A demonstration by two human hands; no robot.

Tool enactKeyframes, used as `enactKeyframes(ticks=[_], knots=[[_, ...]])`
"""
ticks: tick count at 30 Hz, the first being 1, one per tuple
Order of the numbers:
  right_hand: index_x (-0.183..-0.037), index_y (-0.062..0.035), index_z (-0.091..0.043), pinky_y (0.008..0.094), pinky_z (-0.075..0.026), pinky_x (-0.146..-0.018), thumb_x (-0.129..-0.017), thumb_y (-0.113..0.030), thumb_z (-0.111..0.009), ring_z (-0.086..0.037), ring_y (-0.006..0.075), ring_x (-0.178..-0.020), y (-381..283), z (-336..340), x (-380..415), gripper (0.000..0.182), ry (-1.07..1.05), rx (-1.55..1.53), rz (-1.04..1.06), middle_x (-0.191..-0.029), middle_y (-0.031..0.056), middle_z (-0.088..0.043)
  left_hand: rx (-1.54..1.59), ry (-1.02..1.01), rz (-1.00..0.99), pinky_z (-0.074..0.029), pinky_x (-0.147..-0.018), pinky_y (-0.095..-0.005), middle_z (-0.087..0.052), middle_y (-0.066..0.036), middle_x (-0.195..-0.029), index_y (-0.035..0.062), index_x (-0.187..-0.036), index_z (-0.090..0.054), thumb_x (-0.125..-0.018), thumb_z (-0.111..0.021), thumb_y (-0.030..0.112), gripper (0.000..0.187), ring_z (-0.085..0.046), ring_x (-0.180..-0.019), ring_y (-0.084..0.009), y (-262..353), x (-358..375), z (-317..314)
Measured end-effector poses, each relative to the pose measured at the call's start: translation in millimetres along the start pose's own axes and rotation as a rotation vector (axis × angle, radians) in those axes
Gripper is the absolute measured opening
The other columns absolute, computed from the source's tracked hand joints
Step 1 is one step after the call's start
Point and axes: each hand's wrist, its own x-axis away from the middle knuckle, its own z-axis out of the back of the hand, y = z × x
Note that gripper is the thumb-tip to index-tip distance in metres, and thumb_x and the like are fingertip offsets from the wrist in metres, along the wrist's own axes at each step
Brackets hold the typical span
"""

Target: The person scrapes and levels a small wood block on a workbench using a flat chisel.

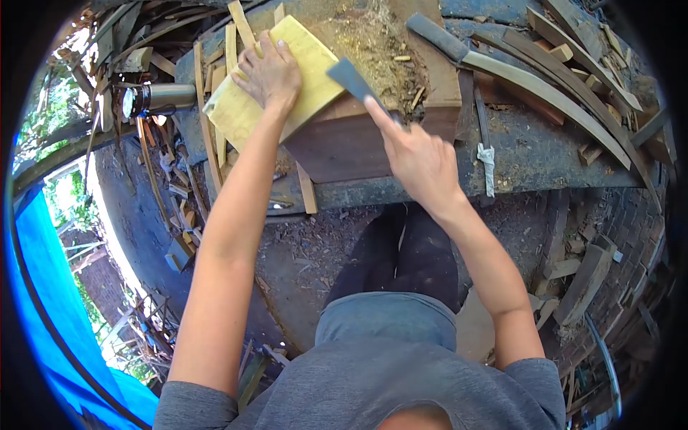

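Note:
My left hand [274,75] lies across a yellow wooden board [309,57], its fingers reaching over the far left edge. The board slants over a thick wooden block [337,147] on the bench. In my right hand [424,161] is a flat tool with a dark, flared blade [350,77]; its handle is hidden by my fist. My index finger stretches along the tool toward the blade. The blade's wide end sits right at the board's right edge.
Wood shavings [380,32] litter the block's top. A long curved pale piece with a dark end [552,86] lies on the right of the bench [523,154], among wood strips. A metal cylinder [168,97] is at left, a blue tarp [43,287] beyond. Offcuts cover the floor.

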Motion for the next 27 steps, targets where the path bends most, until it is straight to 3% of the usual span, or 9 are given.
enactKeyframes(ticks=[5,7,11,14,17,21,27], knots=[[-0.138,-0.0309,-0.056,0.0398,-0.054,-0.047,-0.094,-0.019,-0.055,-0.067,0.0276,-0.052,-17,-22,-60,0.045,0.069,0.024,0.041,-0.065,0.0114,-0.066,-0.003,0.01,-0.008,-0.01,-0.118,-0.0611,-0.04,-0.015,-0.151,0.0204,-0.148,-0.042,-0.103,-0.037,0.041,0.049,-0.028,-0.145,-0.0332,1,-1,3],[-0.14,-0.0319,-0.055,0.0409,-0.054,-0.047,-0.094,-0.02,-0.056,-0.068,0.0272,-0.053,-9,-13,-39,0.048,0.075,-0.026,0.057,-0.067,0.0125,-0.066,0.012,-0.024,0.036,-0.008,-0.119,-0.062,-0.039,-0.015,-0.15,0.0191,-0.147,-0.041,-0.103,-0.038,0.038,0.048,-0.026,-0.145,-0.032,4,2,6],[-0.145,-0.0337,-0.05,0.0449,-0.054,-0.048,-0.095,-0.022,-0.056,-0.068,0.0317,-0.054,-10,11,-13,0.052,-0.187,0.065,-0.022,-0.066,0.015,-0.066,0.037,0.004,0.056,-0.008,-0.12,-0.0612,-0.039,-0.014,-0.15,0.0197,-0.147,-0.042,-0.103,-0.038,0.037,0.047,-0.025,-0.146,-0.0312,1,5,-1],[-0.148,-0.0357,-0.046,0.0459,-0.053,-0.048,-0.096,-0.024,-0.055,-0.067,0.034,-0.054,-9,-14,-48,0.053,0.028,-0.039,0.053,-0.065,0.0156,-0.065,0.051,0.057,0.022,-0.009,-0.118,-0.0616,-0.041,-0.013,-0.15,0.0218,-0.148,-0.043,-0.103,-0.036,0.043,0.05,-0.027,-0.145,-0.0311,0,0,-2],[-0.149,-0.037,-0.043,0.0465,-0.053,-0.047,-0.098,-0.026,-0.054,-0.066,0.0345,-0.054,-15,-17,-56,0.054,0.015,0.005,0.056,-0.065,0.0158,-0.064,0.022,0.055,0.037,-0.009,-0.118,-0.0621,-0.042,-0.013,-0.149,0.0205,-0.148,-0.044,-0.103,-0.035,0.044,0.051,-0.027,-0.146,-0.0306,1,2,-4],[-0.149,-0.0381,-0.042,0.0473,-0.053,-0.048,-0.1,-0.027,-0.052,-0.067,0.0353,-0.056,-10,14,-11,0.052,-0.191,0.048,-0.051,-0.068,0.0164,-0.066,0.067,0.052,0.036,-0.009,-0.118,-0.0624,-0.042,-0.014,-0.149,0.0185,-0.147,-0.044,-0.103,-0.034,0.048,0.054,-0.027,-0.146,-0.0308,1,-2,-4],[-0.151,-0.0407,-0.039,0.0475,-0.054,-0.05,-0.1,-0.026,-0.052,-0.067,0.036,-0.057,-9,5,-12,0.055,-0.071,0.041,-0.029,-0.068,0.017,-0.065,0.082,0.065,0.083,-0.007,-0.118,-0.0617,-0.041,-0.015,-0.151,0.0179,-0.148,-0.044,-0.103,-0.029,0.054,0.06,-0.026,-0.146,-0.0323,5,3,-3]])
